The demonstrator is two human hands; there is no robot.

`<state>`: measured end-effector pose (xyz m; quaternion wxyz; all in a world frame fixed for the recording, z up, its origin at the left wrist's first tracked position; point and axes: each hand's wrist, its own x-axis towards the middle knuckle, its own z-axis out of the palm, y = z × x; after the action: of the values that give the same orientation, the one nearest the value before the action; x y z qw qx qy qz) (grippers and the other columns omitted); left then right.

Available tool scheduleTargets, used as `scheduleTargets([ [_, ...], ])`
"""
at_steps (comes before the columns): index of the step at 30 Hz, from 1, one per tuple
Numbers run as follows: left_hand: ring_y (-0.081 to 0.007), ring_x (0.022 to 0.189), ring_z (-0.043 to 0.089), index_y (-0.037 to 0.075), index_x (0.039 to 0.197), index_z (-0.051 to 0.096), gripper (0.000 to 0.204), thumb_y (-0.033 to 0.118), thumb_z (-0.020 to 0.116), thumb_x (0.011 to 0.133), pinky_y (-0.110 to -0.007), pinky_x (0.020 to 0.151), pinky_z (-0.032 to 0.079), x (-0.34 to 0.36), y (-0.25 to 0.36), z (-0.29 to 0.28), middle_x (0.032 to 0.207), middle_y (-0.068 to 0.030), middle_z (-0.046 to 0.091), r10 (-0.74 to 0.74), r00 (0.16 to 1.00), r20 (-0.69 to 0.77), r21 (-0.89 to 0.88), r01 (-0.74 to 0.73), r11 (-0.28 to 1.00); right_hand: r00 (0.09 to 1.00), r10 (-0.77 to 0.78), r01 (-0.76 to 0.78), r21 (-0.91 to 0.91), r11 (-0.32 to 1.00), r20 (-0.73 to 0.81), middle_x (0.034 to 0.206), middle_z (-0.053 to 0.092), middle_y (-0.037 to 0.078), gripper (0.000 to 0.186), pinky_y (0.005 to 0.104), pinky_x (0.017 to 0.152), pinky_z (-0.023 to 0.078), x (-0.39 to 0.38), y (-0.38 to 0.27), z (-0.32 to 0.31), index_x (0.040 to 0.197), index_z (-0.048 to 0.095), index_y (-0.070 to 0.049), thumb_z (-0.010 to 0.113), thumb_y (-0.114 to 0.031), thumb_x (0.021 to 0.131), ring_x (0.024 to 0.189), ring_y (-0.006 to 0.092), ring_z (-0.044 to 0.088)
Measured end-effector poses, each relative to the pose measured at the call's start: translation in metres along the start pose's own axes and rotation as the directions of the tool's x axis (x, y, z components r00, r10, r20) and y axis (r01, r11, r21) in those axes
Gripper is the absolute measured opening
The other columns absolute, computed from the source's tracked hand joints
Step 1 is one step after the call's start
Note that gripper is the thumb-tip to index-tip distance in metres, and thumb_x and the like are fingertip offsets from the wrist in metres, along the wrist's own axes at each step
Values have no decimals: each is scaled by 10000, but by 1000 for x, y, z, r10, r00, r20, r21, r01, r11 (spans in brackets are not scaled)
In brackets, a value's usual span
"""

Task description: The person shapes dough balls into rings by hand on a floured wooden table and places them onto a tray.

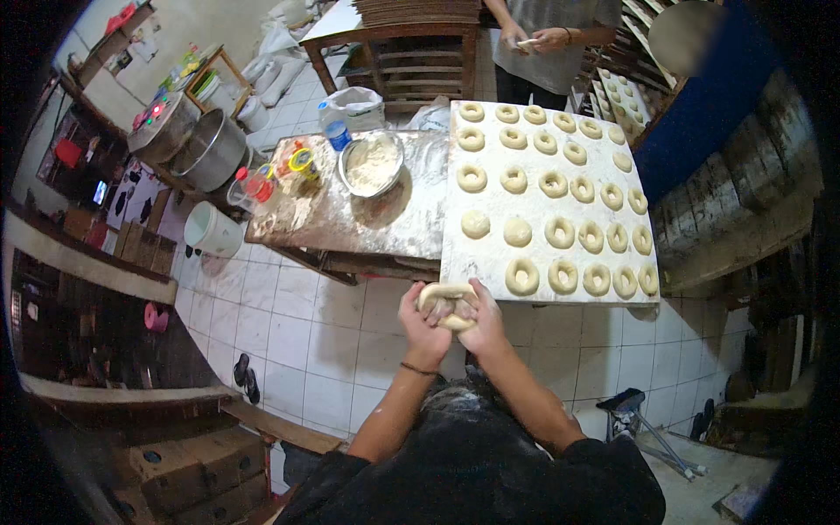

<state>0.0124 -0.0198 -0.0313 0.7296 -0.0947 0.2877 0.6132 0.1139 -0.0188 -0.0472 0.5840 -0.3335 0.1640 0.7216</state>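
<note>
Just in front of the floured board (pixel 535 203), a pale dough ring (pixel 446 290) is held up between my hands. My left hand (pixel 420 317) grips its left side, and my right hand (pixel 485 320) grips the right. Fingers of both hands curl through the hole of the ring. On the board lie several rows of similar dough rings (pixel 522 276), the nearest row close to the front edge. Two round dough balls without holes, a left one (pixel 475 224) and a right one (pixel 517 231), sit at the board's left side.
Left of the board, a floury table (pixel 411 219) carries a metal bowl of flour (pixel 371 164), a blue-labelled bottle (pixel 337 136) and lidded jars (pixel 259 185). A white bucket (pixel 212 229) stands on the tiled floor. Across the board, another person's hands (pixel 549 38) hold a dough piece.
</note>
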Motion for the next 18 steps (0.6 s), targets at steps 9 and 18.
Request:
scheduleTargets([
  [9, -128, 576, 507, 30, 1249, 340, 445, 276, 451, 896, -267, 517, 472, 42, -1, 4, 765, -105, 513, -452, 892, 19, 661, 327, 675, 885, 402, -248, -492, 834, 236, 698, 545, 68, 310, 281, 519, 480, 0, -74, -42, 1123, 460, -38, 362, -270, 943, 540, 151, 530],
  [18, -197, 883, 568, -9, 1334, 193, 638, 139, 564, 836, -301, 784, 458, 119, -27, -16, 1038, -162, 547, -36, 972, 231, 971, -228, 71, 901, -126, 420, -907, 8, 416, 1164, 516, 246, 437, 347, 894, 404, 58, -122, -7, 1269, 348, 6, 483, -155, 885, 1071, 288, 529],
])
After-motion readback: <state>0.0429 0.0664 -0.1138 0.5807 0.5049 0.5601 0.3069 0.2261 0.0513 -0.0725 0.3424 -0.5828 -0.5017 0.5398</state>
